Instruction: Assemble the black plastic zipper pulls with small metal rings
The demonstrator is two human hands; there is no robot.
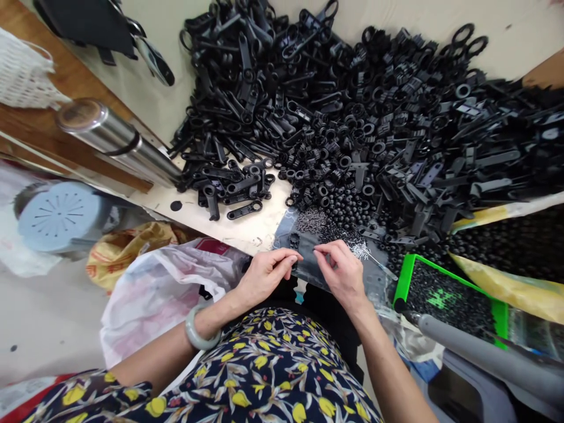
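Note:
Over the table's front edge, the fingers of my left hand (pixel 269 271) are pinched together; whatever they hold is too small to make out. Close by on the right, my right hand (pixel 341 270) is also in a pinch, with a tiny dark bit at its fingertips that I cannot name. A dark mat (pixel 304 252) lies under the fingertips, and a small black ring-shaped part (pixel 294 239) sits on it. Just beyond are tiny brownish pieces (pixel 311 220), black balls (pixel 350 205) and short silvery pins (pixel 361 251).
Black plastic parts (pixel 308 106) with ringed ends heap across the table's back. A steel flask (pixel 118 141) stands at left. A green tray (pixel 458 299) of small black pieces lies right, beside a grey bar (pixel 480 346). A white plastic bag (pixel 158 294) hangs below the left edge.

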